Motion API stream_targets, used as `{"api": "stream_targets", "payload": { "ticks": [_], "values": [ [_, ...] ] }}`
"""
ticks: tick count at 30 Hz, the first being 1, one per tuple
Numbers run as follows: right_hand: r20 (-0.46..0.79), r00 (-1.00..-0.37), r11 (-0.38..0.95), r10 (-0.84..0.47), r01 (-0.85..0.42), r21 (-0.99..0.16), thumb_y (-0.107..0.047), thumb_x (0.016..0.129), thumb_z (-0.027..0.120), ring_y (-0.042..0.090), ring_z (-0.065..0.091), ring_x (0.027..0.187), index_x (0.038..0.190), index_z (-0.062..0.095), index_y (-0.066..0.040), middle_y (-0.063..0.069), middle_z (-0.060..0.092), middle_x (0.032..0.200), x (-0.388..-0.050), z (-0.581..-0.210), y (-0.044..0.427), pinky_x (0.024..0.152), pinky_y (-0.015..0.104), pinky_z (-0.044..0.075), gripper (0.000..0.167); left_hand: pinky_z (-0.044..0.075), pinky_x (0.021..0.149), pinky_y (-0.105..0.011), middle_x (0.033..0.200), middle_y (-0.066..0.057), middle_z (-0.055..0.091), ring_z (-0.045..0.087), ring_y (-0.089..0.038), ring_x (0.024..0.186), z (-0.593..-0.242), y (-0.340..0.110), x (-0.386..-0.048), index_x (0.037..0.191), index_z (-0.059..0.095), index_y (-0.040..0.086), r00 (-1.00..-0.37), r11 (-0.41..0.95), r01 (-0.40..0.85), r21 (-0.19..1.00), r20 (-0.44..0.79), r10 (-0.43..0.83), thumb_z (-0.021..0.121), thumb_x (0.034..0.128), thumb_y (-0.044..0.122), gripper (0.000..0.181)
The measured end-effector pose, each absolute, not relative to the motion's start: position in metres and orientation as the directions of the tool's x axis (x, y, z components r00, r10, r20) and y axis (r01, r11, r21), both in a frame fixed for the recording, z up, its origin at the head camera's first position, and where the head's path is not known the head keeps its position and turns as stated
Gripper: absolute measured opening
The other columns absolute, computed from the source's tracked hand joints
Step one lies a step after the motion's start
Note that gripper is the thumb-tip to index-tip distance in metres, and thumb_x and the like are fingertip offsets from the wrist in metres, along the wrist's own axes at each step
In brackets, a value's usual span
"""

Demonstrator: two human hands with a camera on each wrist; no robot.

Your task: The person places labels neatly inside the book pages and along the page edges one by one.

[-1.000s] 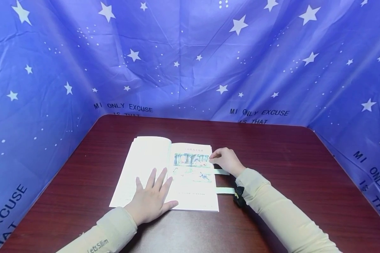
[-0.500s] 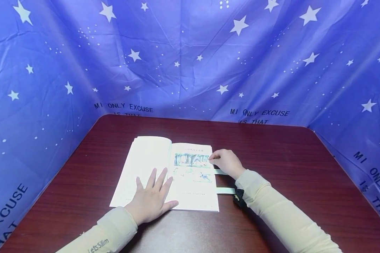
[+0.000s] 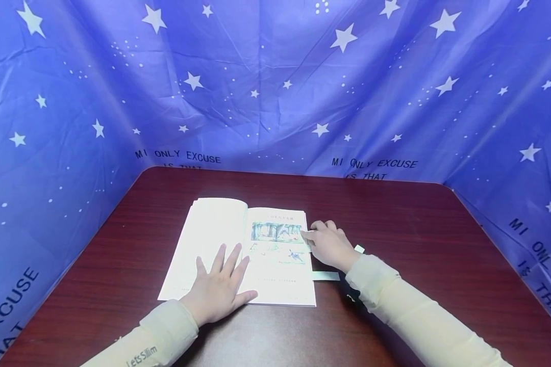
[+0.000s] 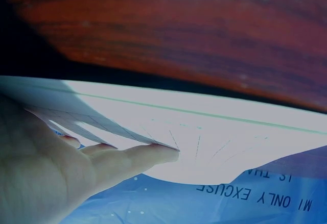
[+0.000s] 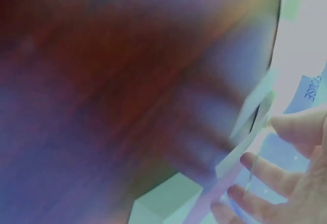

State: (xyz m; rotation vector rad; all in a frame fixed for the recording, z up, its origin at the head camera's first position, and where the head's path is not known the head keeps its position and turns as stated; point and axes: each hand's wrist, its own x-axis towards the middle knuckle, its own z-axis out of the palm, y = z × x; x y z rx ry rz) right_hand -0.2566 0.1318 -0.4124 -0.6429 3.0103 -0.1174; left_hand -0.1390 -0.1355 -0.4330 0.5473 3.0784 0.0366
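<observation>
An open book (image 3: 211, 224) lies on the dark red-brown table, its right page printed with small coloured pictures (image 3: 277, 232). My left hand (image 3: 218, 293) rests spread across the lower part of the pages, fingers straight. At the book's right edge is my right hand (image 3: 332, 247), touching the edge beside the pictures. In the right wrist view its thumb (image 5: 294, 127) meets the page edge, while the other fingers (image 5: 271, 175) are spread apart from it. A pale green strip (image 3: 326, 276) sticks out from under the book, and another strip's end (image 3: 359, 248) shows past the right wrist.
The table (image 3: 133, 255) has rounded far corners. A blue curtain (image 3: 239, 112) with white stars and printed words surrounds it at the back and sides. A small black object (image 3: 350, 291), partly hidden, sits under the right wrist.
My right hand has loosened from its closed fingertip pose at the page edge, its fingers spreading and shifting slightly down. The upper strip's end has come into view past the wrist. My left hand stays put.
</observation>
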Motion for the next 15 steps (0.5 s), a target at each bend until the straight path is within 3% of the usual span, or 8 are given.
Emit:
{"api": "stream_targets", "payload": {
  "ticks": [3, 7, 15],
  "values": [
    [-0.074, -0.908, 0.911, -0.412, -0.406, -0.074, -0.013, 0.094, 0.058, 0.038, 0.044, 0.129, 0.137, 0.062, -0.021, 0.011, 0.058, 0.139, -0.2528, -0.411, 0.1321, 0.096, 0.061, 0.039, 0.043, 0.028, 0.097, -0.082, 0.164, -0.012, 0.024, 0.023, -0.044, 0.149, -0.4342, -0.1357, -0.1391, 0.151, 0.04, 0.012, -0.938, 0.938, 0.346, 0.031, -0.005, 0.346, 0.039, 0.0966, 0.066, 0.077],
    [-0.094, -0.908, 0.913, -0.408, -0.403, -0.069, -0.011, 0.093, 0.057, 0.038, 0.043, 0.131, 0.136, 0.062, -0.021, 0.009, 0.058, 0.14, -0.2507, -0.4084, 0.1321, 0.099, 0.066, 0.035, 0.044, 0.028, 0.096, -0.082, 0.164, -0.012, 0.024, 0.023, -0.044, 0.149, -0.4348, -0.1359, -0.1391, 0.151, 0.04, 0.012, -0.937, 0.937, 0.348, 0.03, -0.005, 0.348, 0.039, 0.0966, 0.066, 0.077],
    [-0.107, -0.903, 0.909, -0.416, -0.416, -0.026, -0.012, 0.092, 0.061, 0.033, 0.048, 0.116, 0.141, 0.057, -0.023, 0.007, 0.058, 0.135, -0.2544, -0.4102, 0.1311, 0.086, 0.052, 0.043, 0.05, 0.027, 0.097, -0.082, 0.164, -0.012, 0.023, 0.022, -0.043, 0.149, -0.4345, -0.1357, -0.1391, 0.151, 0.039, 0.012, -0.938, 0.938, 0.345, 0.029, -0.019, 0.345, 0.038, 0.0966, 0.066, 0.077]
  ]
}}
